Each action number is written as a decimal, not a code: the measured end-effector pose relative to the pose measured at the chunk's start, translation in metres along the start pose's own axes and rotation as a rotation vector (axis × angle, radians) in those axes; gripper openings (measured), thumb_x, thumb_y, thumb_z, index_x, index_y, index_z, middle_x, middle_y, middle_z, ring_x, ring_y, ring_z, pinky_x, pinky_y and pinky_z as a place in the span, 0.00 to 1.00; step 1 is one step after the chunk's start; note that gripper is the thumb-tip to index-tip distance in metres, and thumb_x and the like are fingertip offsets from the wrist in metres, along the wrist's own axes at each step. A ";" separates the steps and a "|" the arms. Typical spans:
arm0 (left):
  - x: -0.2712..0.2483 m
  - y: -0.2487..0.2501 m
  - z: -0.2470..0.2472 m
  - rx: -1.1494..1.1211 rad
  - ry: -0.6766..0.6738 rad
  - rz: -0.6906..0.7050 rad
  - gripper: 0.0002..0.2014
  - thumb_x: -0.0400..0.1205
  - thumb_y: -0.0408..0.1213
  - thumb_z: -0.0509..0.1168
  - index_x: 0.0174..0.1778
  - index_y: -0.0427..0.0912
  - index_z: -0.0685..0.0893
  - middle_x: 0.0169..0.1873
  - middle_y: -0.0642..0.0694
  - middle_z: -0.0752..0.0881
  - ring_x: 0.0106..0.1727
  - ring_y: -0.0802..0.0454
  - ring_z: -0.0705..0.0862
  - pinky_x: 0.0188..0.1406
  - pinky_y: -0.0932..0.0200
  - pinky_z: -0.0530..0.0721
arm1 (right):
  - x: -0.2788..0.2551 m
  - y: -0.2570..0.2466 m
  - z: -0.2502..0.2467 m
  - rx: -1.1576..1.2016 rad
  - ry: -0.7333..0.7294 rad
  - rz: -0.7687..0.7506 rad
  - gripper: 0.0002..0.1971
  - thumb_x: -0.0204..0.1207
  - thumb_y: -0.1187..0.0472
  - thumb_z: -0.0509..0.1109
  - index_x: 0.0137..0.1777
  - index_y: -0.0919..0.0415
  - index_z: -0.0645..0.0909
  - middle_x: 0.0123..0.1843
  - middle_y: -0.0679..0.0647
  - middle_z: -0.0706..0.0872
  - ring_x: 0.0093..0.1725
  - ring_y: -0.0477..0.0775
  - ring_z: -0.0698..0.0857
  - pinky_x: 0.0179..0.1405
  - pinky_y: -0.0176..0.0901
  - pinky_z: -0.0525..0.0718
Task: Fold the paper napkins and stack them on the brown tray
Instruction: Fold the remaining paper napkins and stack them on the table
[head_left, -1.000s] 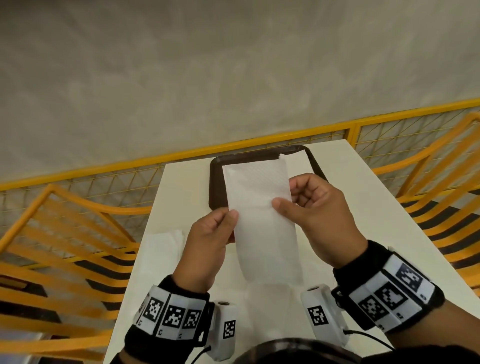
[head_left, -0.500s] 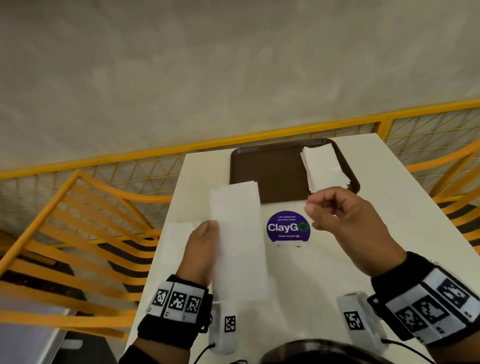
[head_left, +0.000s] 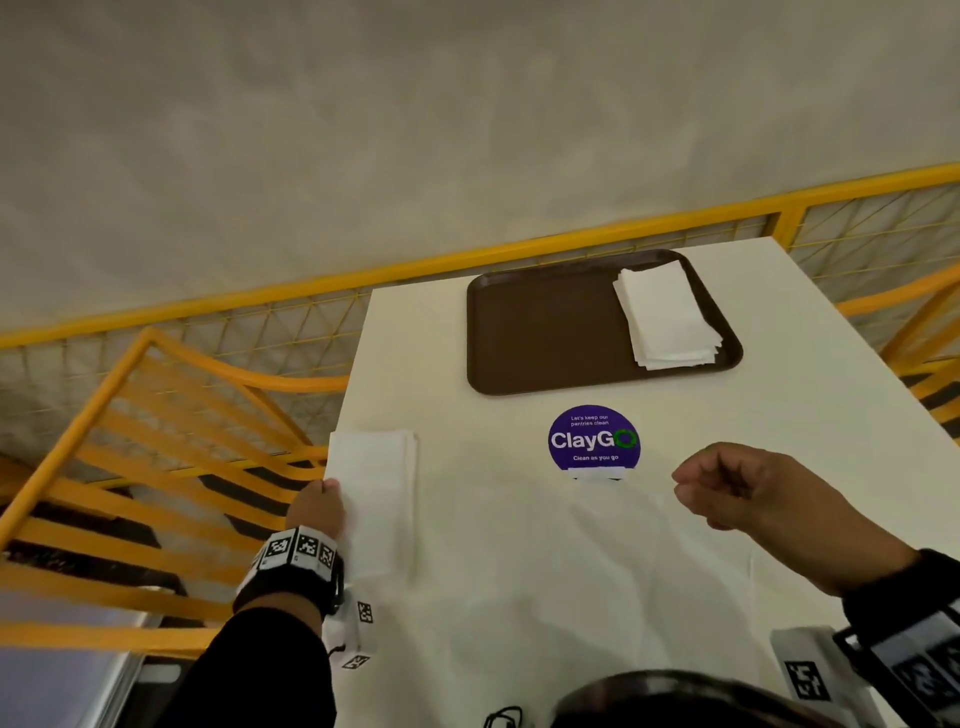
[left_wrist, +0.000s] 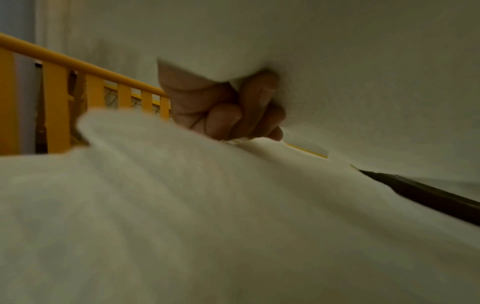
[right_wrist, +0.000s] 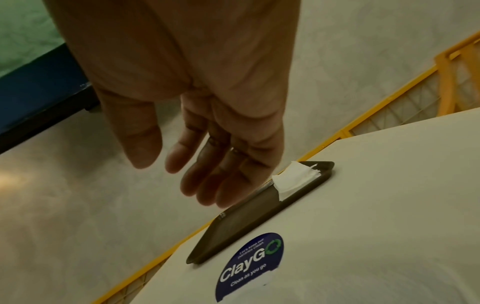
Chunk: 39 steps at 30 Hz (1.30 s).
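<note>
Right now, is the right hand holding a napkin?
No, in the right wrist view the right hand hangs above the table with loose fingers and nothing in them.

The left hand (head_left: 315, 510) and right hand (head_left: 748, 488) are bare. Each wrist wears a black band (head_left: 291, 577) carrying white squares printed with black square codes. A white camera box (head_left: 349, 636), also code-marked, hangs below each wrist. Black sleeves (head_left: 260, 670) cover the forearms.
</note>
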<state>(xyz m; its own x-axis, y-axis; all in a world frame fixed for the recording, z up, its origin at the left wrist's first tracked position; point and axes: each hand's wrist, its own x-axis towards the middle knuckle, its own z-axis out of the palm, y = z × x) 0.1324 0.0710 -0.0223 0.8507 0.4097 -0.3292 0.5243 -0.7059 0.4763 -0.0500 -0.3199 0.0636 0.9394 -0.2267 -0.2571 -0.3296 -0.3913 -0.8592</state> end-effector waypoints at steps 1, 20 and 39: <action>0.001 0.001 0.001 -0.005 0.004 0.023 0.19 0.88 0.30 0.43 0.71 0.31 0.71 0.71 0.35 0.74 0.72 0.40 0.73 0.70 0.52 0.72 | 0.001 0.002 0.000 -0.004 -0.003 0.007 0.05 0.70 0.54 0.77 0.43 0.43 0.87 0.39 0.47 0.90 0.42 0.55 0.87 0.53 0.58 0.86; -0.045 0.004 0.009 0.409 -0.038 0.161 0.40 0.69 0.59 0.72 0.73 0.46 0.67 0.70 0.33 0.71 0.69 0.30 0.73 0.67 0.33 0.74 | 0.048 0.079 0.021 -0.835 -0.124 0.327 0.43 0.64 0.39 0.77 0.75 0.51 0.62 0.72 0.53 0.71 0.71 0.58 0.71 0.67 0.56 0.75; -0.168 0.038 0.072 0.224 -0.572 0.679 0.62 0.57 0.75 0.67 0.83 0.50 0.50 0.81 0.52 0.57 0.81 0.51 0.58 0.79 0.53 0.60 | 0.008 -0.043 -0.060 -0.541 0.119 -0.267 0.06 0.79 0.55 0.69 0.46 0.55 0.86 0.39 0.51 0.87 0.42 0.54 0.83 0.36 0.40 0.73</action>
<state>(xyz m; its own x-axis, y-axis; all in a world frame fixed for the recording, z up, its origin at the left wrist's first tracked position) 0.0071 -0.0665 -0.0074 0.7943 -0.4409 -0.4179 -0.1527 -0.8107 0.5651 -0.0335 -0.3587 0.1256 0.9895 -0.1437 0.0140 -0.1142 -0.8386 -0.5327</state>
